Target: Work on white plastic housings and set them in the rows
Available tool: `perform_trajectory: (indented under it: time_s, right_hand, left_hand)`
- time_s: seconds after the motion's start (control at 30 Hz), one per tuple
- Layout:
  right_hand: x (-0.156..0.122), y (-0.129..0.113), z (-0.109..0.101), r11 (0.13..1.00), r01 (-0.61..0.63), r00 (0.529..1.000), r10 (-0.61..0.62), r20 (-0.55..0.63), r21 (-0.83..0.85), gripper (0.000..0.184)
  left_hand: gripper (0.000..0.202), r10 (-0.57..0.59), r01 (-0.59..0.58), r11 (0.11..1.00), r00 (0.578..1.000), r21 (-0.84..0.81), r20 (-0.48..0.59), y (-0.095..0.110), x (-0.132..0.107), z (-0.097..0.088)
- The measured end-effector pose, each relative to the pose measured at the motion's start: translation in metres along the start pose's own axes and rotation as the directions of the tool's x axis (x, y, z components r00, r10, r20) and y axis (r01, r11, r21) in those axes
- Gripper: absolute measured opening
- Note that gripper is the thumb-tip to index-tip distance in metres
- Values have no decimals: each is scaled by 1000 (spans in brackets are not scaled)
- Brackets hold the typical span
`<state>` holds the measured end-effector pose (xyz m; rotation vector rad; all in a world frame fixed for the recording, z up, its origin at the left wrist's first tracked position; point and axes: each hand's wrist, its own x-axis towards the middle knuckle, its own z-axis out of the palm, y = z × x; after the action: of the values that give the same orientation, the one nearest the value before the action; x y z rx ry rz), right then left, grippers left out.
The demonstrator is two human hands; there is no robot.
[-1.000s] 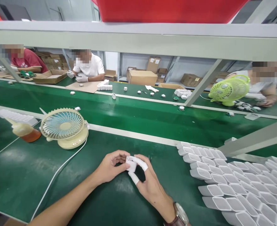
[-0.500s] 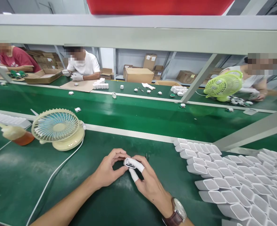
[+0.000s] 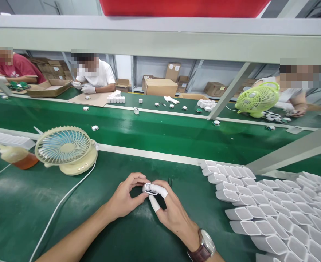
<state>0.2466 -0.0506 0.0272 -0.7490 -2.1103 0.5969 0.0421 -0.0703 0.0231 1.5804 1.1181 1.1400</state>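
Between my two hands, just above the green bench, is a small white plastic housing, its open end facing me and dark parts showing inside. My left hand grips its left side between thumb and fingers. On the right side, my right hand holds the same housing, with white finger cots on thumb and index finger. The index fingertip lies at the opening. Behind my right hand, the tips of a thin metal tool, perhaps tweezers, stick out; the rest is hidden.
Many white open-ended housings stand in rows at right. A cream fan with a white cable and a bottle of orange liquid are at left. Beyond runs a green conveyor belt carrying small parts; several co-workers sit across it.
The small parts on the belt have shifted slightly to the right. My hands and the housing stay almost in place.
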Motion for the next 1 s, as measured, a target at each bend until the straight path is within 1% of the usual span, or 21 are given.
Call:
perform_trajectory:
  time_s: [0.1,0.23,0.37,0.47,0.57,0.63,0.77,0.83,1.0]
  right_hand:
    - [-1,2,2,999,-23,1000,23,-3,30,36]
    - [-3,6,3,998,-53,998,52,19,24,32]
    - [-3,7,3,997,-71,997,70,23,24,30]
    - [-1,6,3,995,-82,996,83,-19,50,27]
    - [-1,5,3,996,-72,997,74,-30,52,28]
    - [-1,4,2,998,-54,998,55,-20,37,29]
    - [-2,5,-2,999,18,999,-16,46,-47,37]
    - [-3,5,-2,997,40,998,-36,57,-70,39]
    - [-1,4,-1,999,-8,1000,7,-23,-34,37]
  left_hand:
    - [40,54,-52,994,998,94,-19,0,-1,-1]
    - [39,139,-134,960,990,246,-5,0,-4,-1]
    - [38,186,-175,933,983,316,-5,-1,-5,-1]
    - [38,203,-186,924,979,334,-17,-2,-5,-1]
    - [37,207,-189,919,978,346,-18,-3,-4,-1]
    - [37,205,-187,918,979,349,-16,-3,-5,-1]
    - [38,195,-178,918,981,353,-12,-5,-5,-2]
    - [39,189,-175,921,982,347,-5,-5,-5,-2]
    - [42,176,-163,941,984,296,-17,-4,-3,-2]
